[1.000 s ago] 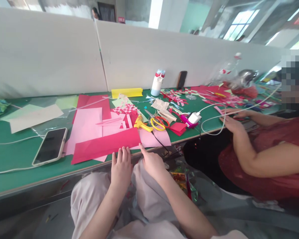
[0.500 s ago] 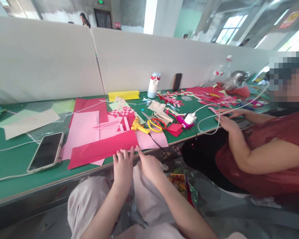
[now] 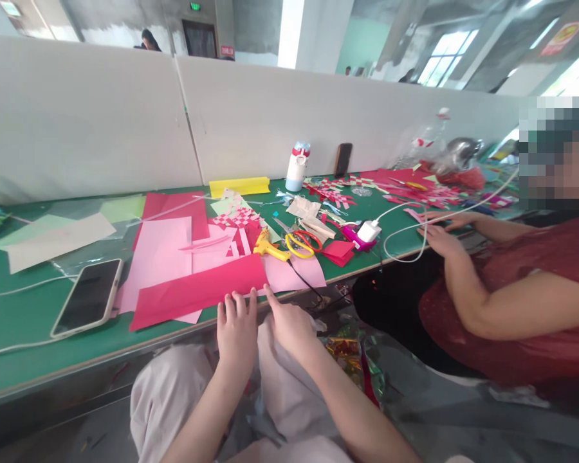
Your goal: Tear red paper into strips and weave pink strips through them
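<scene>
A folded-looking strip of red paper (image 3: pixel 197 292) lies slanted along the front of the table, over pink paper (image 3: pixel 164 244). My left hand (image 3: pixel 237 325) rests at its lower right edge, fingers stretched out and fingertips touching the paper. Beside it, my right hand (image 3: pixel 292 328) points its straight index finger at the right corner of the strip; its other fingers are bent and partly hidden. Just beyond the strip sit a yellow glue gun (image 3: pixel 269 245) and scissors (image 3: pixel 300 243) with yellow and red handles.
A phone (image 3: pixel 89 297) lies at left, with white cables. Behind are checkered woven paper pieces (image 3: pixel 244 217), a white bottle (image 3: pixel 297 167) and a yellow folded sheet (image 3: pixel 240 187). A white charger (image 3: pixel 368 230) is at right. A co-worker in a red top (image 3: pixel 525 302) sits at right, hands on the table.
Both hands stay at the red paper's edge with almost no movement. The view has shifted very slightly.
</scene>
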Demonstrator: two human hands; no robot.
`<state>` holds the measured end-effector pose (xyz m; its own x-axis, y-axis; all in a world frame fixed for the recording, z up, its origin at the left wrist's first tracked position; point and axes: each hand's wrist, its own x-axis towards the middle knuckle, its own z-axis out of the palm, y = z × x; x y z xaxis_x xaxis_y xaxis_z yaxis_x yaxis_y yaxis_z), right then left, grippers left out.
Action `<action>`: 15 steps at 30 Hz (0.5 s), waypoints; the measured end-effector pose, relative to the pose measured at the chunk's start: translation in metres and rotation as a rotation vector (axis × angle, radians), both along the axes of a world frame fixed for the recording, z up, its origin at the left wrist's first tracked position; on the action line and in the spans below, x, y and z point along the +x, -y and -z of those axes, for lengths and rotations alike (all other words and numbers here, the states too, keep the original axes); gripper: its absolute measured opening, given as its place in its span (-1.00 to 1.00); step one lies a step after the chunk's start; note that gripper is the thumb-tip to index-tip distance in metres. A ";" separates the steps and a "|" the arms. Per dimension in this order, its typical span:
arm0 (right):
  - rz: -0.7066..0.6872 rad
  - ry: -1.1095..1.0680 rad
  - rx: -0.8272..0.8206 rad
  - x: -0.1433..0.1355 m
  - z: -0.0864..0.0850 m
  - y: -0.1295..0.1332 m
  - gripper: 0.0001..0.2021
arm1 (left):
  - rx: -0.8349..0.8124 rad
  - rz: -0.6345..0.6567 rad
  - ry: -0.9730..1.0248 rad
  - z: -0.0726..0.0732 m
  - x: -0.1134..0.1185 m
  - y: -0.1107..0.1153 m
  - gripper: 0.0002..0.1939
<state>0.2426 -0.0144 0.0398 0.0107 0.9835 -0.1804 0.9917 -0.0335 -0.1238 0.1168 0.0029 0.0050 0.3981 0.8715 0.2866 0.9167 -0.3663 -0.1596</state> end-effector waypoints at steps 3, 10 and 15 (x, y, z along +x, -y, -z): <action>0.003 0.004 0.000 0.001 0.001 0.000 -0.30 | 0.001 0.008 0.022 0.001 -0.002 0.000 -0.49; 0.013 0.011 -0.019 0.002 0.000 -0.001 -0.29 | -0.012 0.030 0.085 -0.002 -0.011 -0.001 -0.51; 0.009 0.007 -0.006 0.002 0.002 -0.001 -0.30 | -0.012 0.021 0.106 -0.007 -0.015 0.000 -0.53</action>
